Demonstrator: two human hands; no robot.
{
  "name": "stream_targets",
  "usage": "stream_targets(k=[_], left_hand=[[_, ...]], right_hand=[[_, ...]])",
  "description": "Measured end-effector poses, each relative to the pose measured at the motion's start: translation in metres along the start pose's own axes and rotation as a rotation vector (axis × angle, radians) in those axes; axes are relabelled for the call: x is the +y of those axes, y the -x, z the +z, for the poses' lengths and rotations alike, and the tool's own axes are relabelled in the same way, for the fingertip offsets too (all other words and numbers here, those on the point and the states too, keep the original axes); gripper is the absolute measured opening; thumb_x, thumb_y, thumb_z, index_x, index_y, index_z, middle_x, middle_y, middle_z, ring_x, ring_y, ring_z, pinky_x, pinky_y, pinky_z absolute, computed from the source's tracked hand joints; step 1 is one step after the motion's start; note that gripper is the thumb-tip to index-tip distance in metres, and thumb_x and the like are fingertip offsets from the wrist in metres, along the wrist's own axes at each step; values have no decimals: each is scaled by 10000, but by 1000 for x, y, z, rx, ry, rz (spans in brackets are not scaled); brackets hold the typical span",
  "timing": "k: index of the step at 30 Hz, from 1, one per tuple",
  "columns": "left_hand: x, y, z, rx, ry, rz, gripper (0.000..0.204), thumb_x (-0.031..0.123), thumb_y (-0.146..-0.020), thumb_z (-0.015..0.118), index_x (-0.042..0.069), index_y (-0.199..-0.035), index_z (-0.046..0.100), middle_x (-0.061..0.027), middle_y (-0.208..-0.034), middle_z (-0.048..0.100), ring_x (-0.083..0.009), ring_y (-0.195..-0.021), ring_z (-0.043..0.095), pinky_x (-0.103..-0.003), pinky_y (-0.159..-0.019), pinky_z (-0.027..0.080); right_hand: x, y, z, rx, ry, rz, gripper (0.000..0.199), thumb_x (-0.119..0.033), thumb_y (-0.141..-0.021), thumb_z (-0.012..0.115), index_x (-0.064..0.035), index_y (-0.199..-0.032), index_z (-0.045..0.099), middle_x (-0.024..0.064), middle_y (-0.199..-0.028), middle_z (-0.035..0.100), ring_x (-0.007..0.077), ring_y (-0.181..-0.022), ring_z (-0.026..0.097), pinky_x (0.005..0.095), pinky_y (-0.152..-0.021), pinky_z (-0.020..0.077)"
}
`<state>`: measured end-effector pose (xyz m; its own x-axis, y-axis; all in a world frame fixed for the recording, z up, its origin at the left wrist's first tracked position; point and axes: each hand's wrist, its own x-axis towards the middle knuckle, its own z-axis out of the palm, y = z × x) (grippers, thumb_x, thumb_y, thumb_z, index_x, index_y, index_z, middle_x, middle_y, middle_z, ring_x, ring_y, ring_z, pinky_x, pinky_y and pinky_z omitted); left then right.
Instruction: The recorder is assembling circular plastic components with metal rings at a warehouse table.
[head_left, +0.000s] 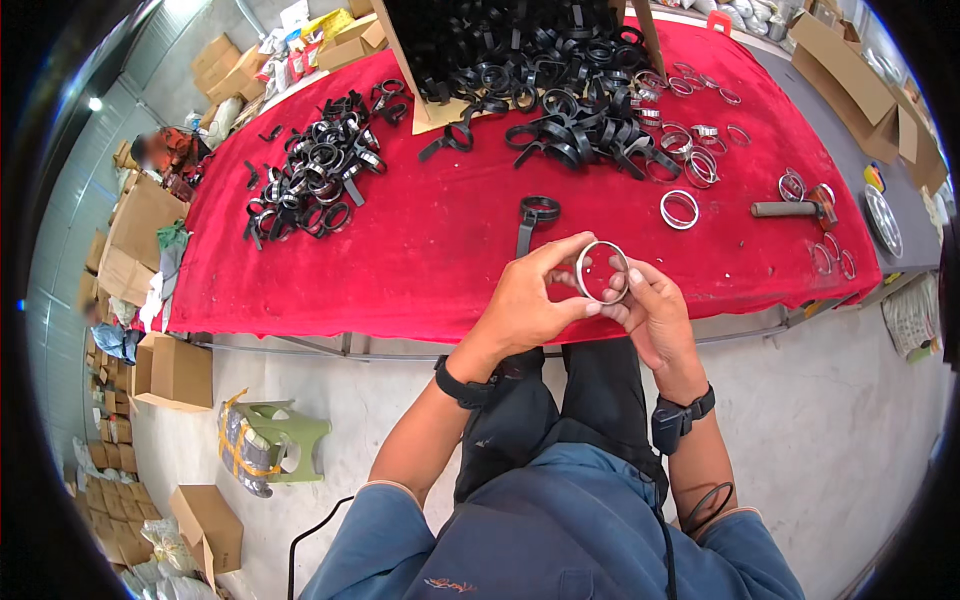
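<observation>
Silver metal ring [602, 272]: held before the near edge of the red tabletop [440, 260], left hand [525, 300] and right hand [650, 310] each in a fingertip grip on its rim. Step judged: inspecting or turning the ring; next move likely needs a steady two-handed hold. Beyond the ring: one black strap loop [535, 215], a loose silver ring [679, 209], a hammer [795, 208]. Farther: black band heap [560, 90] spilling from an open brown carton [425, 95]; plain brown boxes [850, 70] right.
</observation>
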<state>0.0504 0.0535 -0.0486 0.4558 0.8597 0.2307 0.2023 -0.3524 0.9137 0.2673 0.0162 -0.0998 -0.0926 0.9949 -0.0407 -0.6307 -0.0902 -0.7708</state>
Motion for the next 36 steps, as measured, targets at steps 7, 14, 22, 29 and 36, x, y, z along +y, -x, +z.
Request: stream_targets(k=[7,14,22,29,36], left_hand=[[-2,5,6,-91,394,6,740,61,-889,871,5,-1548,539,-141,-1522,604,-259,-1425,571,-438,-1176,504],[5,5,9,-33,129,120,703,67,-805,903,22,-1449,623,-161,-1449,659,-304,-1364,628,-436,-1166,503],[16,4,11,65,-206,264,734,110,-706,935,51,-1393,684,-186,-1418,676,-370,-1302,658,-448,-1111,532],[0,14,21,64,-249,394,371,104,-765,896,74,-1124,807,-202,-1537,595,-396,-1403,580,-469,-1146,491],[1,20,32,156,-126,324,208,65,-791,886,48,-984,812,-187,-1442,675,-360,-1332,643,-436,-1077,537]], right_hand=[[1,9,3,-74,-170,127,339,-224,-1109,640,11,-1353,645,39,-1045,727,141,-952,721,340,-851,650],[-12,15,20,-36,49,69,603,-411,-1100,639,3,-1523,524,116,-1330,679,210,-1183,681,402,-998,586],[-11,16,14,-151,63,99,633,-411,-1103,619,-20,-1573,457,197,-1448,624,302,-1326,651,465,-1046,565],[-1,15,6,-188,-335,138,518,-364,-1132,565,-20,-1512,490,273,-1464,618,350,-1318,652,465,-1042,562],[12,18,-3,-227,-546,187,425,-365,-1148,540,-34,-1412,583,250,-1399,661,315,-1279,646,449,-1059,532]])
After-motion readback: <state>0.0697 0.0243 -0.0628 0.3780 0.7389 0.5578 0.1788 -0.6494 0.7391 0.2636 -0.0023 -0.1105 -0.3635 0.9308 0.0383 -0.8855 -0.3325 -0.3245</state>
